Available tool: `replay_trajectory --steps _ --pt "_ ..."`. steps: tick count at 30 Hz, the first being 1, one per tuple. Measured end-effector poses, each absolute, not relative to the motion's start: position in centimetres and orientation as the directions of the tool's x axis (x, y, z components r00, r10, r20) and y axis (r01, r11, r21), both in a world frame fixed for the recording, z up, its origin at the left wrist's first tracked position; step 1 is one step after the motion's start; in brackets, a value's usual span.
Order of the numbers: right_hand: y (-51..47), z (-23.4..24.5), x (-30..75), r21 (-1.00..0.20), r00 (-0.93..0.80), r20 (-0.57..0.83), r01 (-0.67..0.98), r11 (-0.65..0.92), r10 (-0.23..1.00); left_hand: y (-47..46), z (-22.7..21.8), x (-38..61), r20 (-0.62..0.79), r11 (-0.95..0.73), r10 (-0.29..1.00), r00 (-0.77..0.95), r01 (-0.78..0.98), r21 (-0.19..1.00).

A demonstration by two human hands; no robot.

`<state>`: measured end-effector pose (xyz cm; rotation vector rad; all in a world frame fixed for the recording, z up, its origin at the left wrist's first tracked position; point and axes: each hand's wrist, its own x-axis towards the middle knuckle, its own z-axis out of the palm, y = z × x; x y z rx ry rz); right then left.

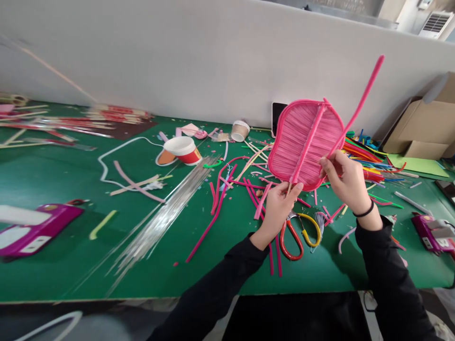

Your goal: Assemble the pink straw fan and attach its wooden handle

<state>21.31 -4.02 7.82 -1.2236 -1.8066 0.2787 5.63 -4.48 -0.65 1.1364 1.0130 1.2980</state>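
Observation:
A pink petal-shaped piece (284, 137), edged with pink pipe cleaner and ribbed down its middle, is held up above the table. My left hand (279, 208) pinches its thin stem at the lower end. At the piece's right edge my right hand (343, 180) is closed on a long pink pipe cleaner (364, 97), whose free end sticks up to the upper right. Below my hands lie scissors (292, 241) with one red and one yellow handle. Loose pink pipe cleaners (213, 225) are scattered to the left of them.
On the green table (60, 180) are a bundle of thin wires (167, 208), a red-and-white paper cup (185, 150), a purple tool (42, 227) at left and another purple device (432, 232) at right. Colourful pipe cleaners (366, 158) and a cardboard box (412, 123) stand at the back right.

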Motion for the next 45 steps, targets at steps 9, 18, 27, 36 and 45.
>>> replay_trajectory --steps 9,18,27,36,45 --pt "-3.9 7.2 21.7 -0.651 -0.095 0.508 0.609 0.453 0.856 -4.5 -0.8 5.4 0.082 -0.083 0.996 -0.018 -0.081 0.993" --pt "-4.2 5.8 21.6 -0.749 -0.051 0.469 0.506 0.428 0.882 -4.4 -0.9 5.7 0.066 -0.083 0.986 -0.153 -0.102 0.991" --pt "-3.5 5.4 22.1 -0.763 -0.033 0.463 0.494 0.417 0.886 -4.2 -1.4 5.7 0.021 -0.038 0.995 -0.1 -0.174 0.984" --pt "-3.2 5.7 22.4 -0.726 -0.061 0.48 0.532 0.436 0.875 -4.1 -1.4 5.6 0.008 -0.026 0.994 -0.106 -0.162 0.986" --pt "-2.9 5.5 22.4 -0.673 -0.065 0.504 0.595 0.439 0.861 -4.2 -1.1 5.5 -0.009 -0.007 0.997 -0.075 -0.207 0.978"
